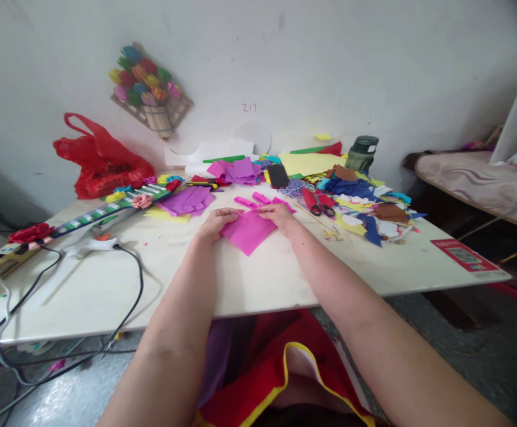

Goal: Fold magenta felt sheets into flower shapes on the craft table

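A magenta sheet of craft paper is held between both hands over the front middle of the white table, one corner pointing toward me. My left hand pinches its left side near the upper edge. On the other side, my right hand grips the upper right part, fingers closed. The far edge looks folded or rolled, though the fingers partly cover it. Just beyond the hands lie narrow rolled magenta strips. Scissors with dark handles rest to the right of my right hand.
Purple sheets lie left of the hands. Coloured scraps pile up at right, near a phone and a dark green bottle. A white stand, black cable and red plastic bag occupy the left.
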`<move>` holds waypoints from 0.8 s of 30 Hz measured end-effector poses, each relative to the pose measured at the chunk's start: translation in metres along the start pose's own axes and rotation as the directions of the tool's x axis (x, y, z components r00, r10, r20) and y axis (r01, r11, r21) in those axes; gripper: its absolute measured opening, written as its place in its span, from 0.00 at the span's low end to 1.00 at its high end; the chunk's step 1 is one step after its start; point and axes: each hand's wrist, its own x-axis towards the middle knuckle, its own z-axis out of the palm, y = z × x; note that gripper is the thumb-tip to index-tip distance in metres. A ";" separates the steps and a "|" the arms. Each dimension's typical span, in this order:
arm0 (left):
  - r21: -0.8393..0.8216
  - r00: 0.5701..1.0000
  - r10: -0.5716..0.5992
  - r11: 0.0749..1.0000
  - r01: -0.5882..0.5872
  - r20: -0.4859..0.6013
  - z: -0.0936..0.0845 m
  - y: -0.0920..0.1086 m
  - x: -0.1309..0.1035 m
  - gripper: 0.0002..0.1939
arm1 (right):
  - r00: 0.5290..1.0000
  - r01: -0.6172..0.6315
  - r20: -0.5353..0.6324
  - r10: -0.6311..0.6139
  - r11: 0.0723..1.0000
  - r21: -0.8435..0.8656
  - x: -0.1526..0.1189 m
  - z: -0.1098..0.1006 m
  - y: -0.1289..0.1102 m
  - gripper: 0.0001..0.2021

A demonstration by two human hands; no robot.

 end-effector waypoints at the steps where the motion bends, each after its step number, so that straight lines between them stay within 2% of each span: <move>1: -0.009 1.000 0.001 1.000 -0.001 -0.003 0.000 0.000 0.000 0.21 | 1.000 0.009 0.007 -0.009 1.000 0.000 0.000 0.000 0.000 0.11; 7: -0.024 0.999 0.007 1.000 -0.008 -0.039 0.001 0.001 -0.001 0.18 | 0.997 0.030 0.066 -0.028 0.999 -0.031 -0.001 -0.002 0.002 0.10; 12: -0.017 1.000 0.016 1.000 -0.016 -0.025 0.000 0.000 0.001 0.14 | 0.995 0.065 0.078 -0.058 0.993 -0.096 -0.001 -0.003 0.002 0.08; 17: -0.015 0.999 0.033 0.999 -0.034 -0.027 0.000 0.000 0.002 0.14 | 0.991 0.093 0.112 -0.077 0.985 -0.148 0.000 -0.004 0.003 0.09; 24: 0.018 0.999 0.028 0.999 -0.028 -0.025 0.002 0.001 -0.001 0.19 | 0.993 0.091 0.093 -0.076 0.982 -0.164 -0.005 -0.002 -0.001 0.09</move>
